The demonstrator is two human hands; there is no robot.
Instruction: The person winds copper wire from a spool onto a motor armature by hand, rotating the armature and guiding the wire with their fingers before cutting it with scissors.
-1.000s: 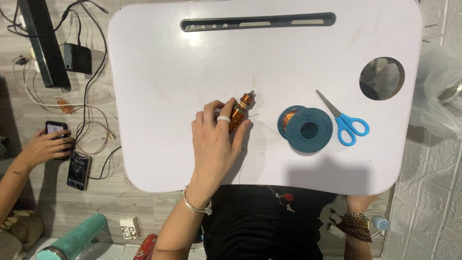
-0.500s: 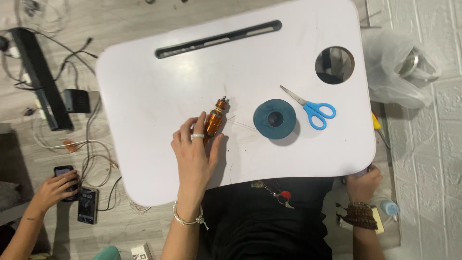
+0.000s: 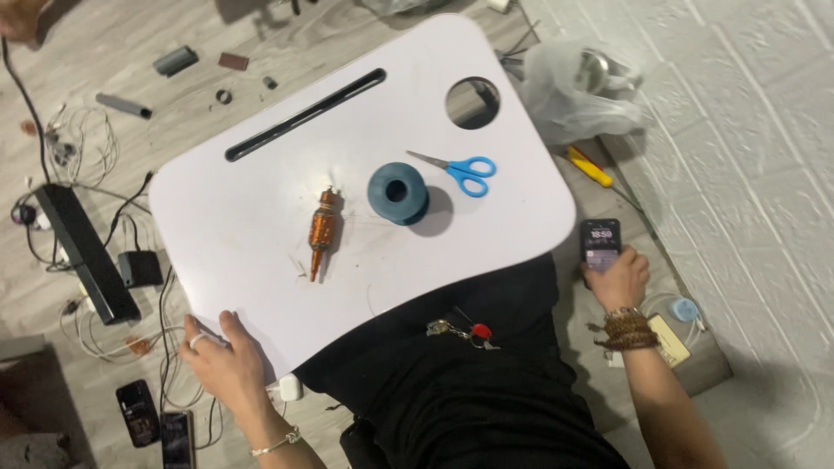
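**Two hands at the edges, work lying in the middle**

Two hands sit off the working area of the white tabletop (image 3: 261,217), and nothing on it is being held. The left hand (image 3: 228,363) grips the near left corner of the tabletop, thumb on top and fingers curled under the rim, wrist bent back toward the body. The right hand (image 3: 618,276) reaches out past the near right edge, down to the floor, where its fingers close around a dark phone (image 3: 600,245) with a lit screen; the forearm stretches away from the lap, a beaded bracelet at the wrist.

Judging from how things lie, the work is paused partway. A copper-wound motor part (image 3: 321,233) lies on its side near the middle of the tabletop, slightly toward the left edge, with a few stray wire strands beside it. Just right of it stands a blue spool (image 3: 398,193), and beyond that, toward the far right corner, a pair of blue-handled scissors (image 3: 456,168) lies near the round hole. Whether the winding on the copper piece is finished cannot be told.
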